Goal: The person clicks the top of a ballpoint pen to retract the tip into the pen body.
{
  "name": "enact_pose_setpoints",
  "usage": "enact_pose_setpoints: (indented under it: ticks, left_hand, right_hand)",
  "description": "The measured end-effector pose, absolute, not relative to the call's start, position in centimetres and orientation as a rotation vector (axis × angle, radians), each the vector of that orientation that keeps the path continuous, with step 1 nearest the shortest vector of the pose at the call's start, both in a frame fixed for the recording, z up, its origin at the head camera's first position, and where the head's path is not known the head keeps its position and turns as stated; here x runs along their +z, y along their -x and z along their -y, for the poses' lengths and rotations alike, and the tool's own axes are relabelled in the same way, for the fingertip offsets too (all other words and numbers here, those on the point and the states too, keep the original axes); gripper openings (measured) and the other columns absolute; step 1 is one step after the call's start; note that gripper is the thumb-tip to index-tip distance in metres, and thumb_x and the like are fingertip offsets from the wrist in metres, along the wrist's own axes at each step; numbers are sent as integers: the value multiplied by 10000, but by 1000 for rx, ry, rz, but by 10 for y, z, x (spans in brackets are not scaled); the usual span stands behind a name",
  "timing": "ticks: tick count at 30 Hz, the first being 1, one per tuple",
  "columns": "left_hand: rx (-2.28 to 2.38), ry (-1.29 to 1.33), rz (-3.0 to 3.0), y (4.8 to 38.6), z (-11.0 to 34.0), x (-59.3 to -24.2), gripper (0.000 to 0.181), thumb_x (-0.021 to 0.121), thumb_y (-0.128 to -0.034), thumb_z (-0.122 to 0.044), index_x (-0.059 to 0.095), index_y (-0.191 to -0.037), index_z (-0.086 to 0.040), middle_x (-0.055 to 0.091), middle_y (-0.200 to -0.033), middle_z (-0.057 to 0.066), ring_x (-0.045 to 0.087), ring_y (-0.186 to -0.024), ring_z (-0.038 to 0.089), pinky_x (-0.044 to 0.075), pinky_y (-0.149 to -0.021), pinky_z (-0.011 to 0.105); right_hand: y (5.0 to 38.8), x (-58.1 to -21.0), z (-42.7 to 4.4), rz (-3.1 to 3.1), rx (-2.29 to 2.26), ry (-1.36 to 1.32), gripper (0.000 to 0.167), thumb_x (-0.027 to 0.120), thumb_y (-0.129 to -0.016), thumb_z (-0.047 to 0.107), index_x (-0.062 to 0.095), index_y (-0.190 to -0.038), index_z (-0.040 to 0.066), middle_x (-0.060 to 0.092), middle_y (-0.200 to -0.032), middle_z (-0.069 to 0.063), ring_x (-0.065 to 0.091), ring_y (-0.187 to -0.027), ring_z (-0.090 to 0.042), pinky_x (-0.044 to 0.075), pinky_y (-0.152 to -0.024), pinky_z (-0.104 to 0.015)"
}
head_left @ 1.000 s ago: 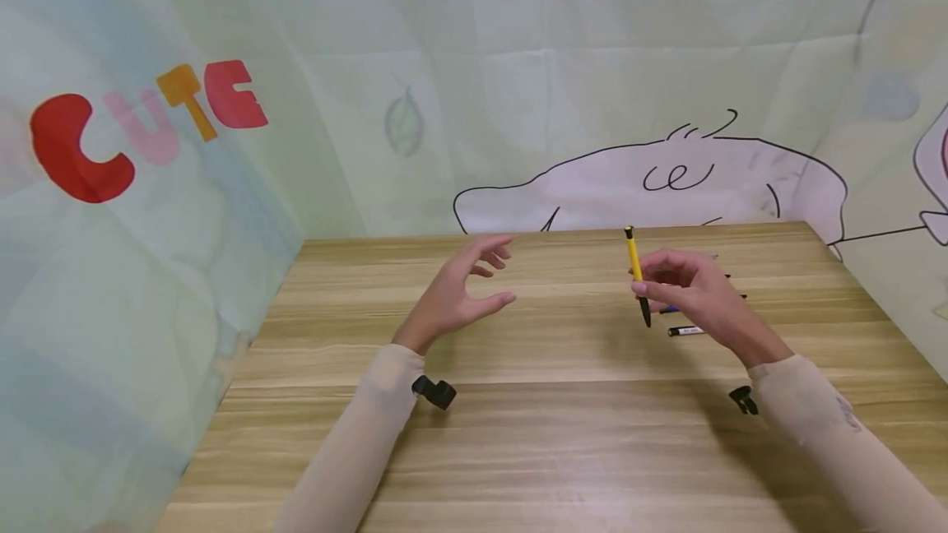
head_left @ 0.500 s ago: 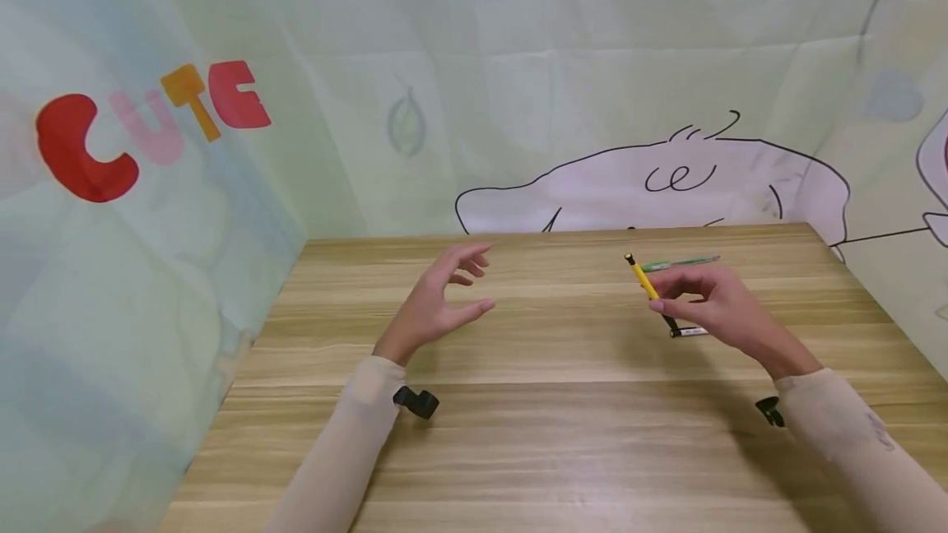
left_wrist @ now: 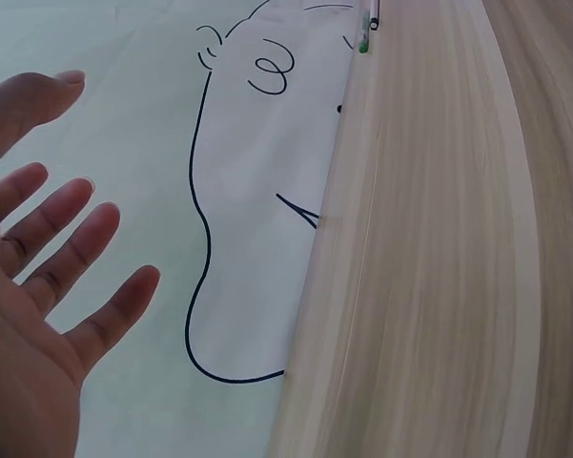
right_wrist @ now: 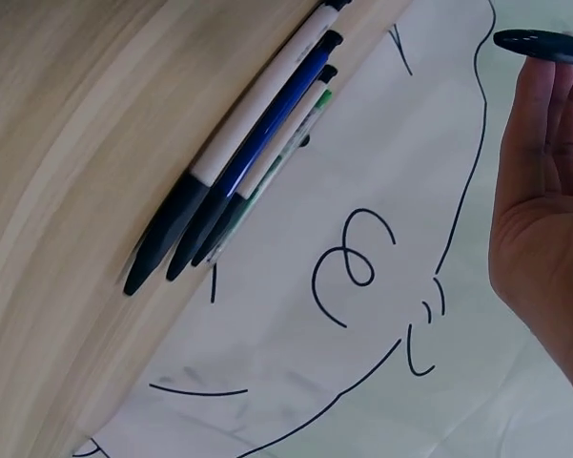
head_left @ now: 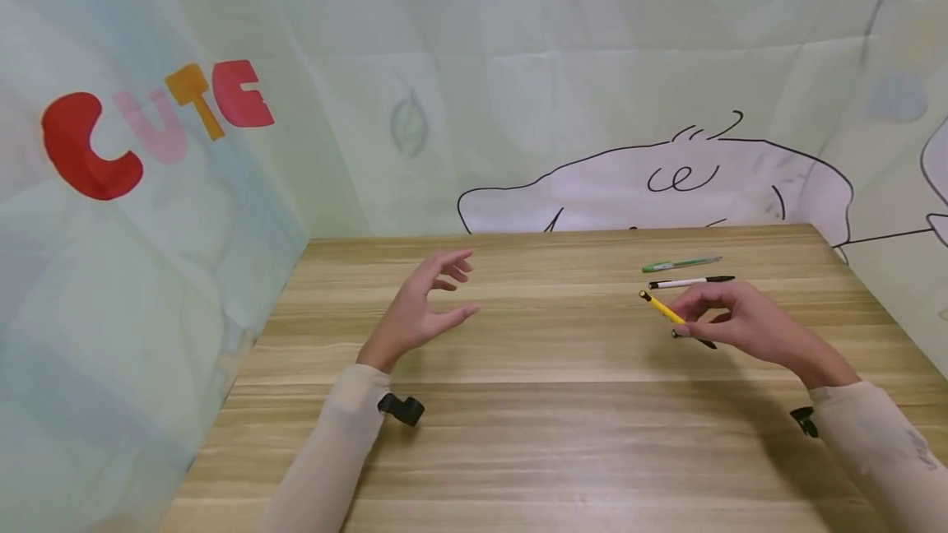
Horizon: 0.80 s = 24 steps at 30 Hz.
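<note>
My right hand [head_left: 755, 326] pinches a yellow pen [head_left: 662, 308] with a black tip, held slanted above the table on the right. In the right wrist view only the pen's black end [right_wrist: 542, 46] shows beyond the fingers. Beneath and behind that hand lie a green pen [head_left: 681, 265] and a white pen [head_left: 685, 283] with black ends. The right wrist view also shows a blue pen [right_wrist: 275, 114] and another white pen [right_wrist: 257, 100] in the same row. My left hand [head_left: 416, 307] hovers at the left, fingers relaxed and thumb apart, holding nothing.
The wood-grain table [head_left: 548, 434] ends at a printed cloth backdrop [head_left: 415, 89] at the back and left. Black wrist mounts [head_left: 401, 410] sit on both sleeves.
My right hand has moved right and nearer with the yellow pen, which has turned from almost upright to slanted. The left hand has drifted left and slightly nearer. The green and white pens came into view.
</note>
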<state>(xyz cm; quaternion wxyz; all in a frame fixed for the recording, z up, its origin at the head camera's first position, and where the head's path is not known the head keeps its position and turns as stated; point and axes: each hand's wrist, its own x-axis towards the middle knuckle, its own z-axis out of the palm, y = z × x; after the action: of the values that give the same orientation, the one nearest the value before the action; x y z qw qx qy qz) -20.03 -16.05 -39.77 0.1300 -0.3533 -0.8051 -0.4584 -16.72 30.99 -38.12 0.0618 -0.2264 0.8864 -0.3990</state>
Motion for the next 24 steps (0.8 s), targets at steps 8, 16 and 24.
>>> enact_pose_setpoints:
  ticks: [8, 16, 24]
  left_hand:
    - [-1339, 999, 2350, 197, 169, -400, 751, 846, -833, -115, 478, -1485, -176, 602, -1269, 67, 607, -1118, 250, 576, -912, 480]
    - [-1353, 964, 2369, 194, 176, -401, 756, 845, -836, -113, 474, -1489, -198, 592, -1288, 46, 599, -1135, 232, 570, -932, 449]
    - [-1345, 968, 2365, 195, 177, -399, 750, 843, -834, -100, 477, -1484, -176, 595, -1283, 124, 598, -1128, 249, 570, -924, 466]
  right_hand:
    - [162, -386, -329, -2603, -1208, 698, 219, 800, -873, 110, 746, -1083, 79, 690, -989, -15, 633, -856, -100, 596, -687, -263]
    - [163, -395, -344, -2553, -1211, 866, 212, 778, -869, 18, 748, -1060, 104, 712, -981, -4, 647, -828, -81, 581, -663, -241]
    - [167, -398, -355, -2487, -1106, 826, 176, 773, -892, 88, 740, -1058, 139, 715, -961, -60, 641, -829, -92, 588, -699, -257]
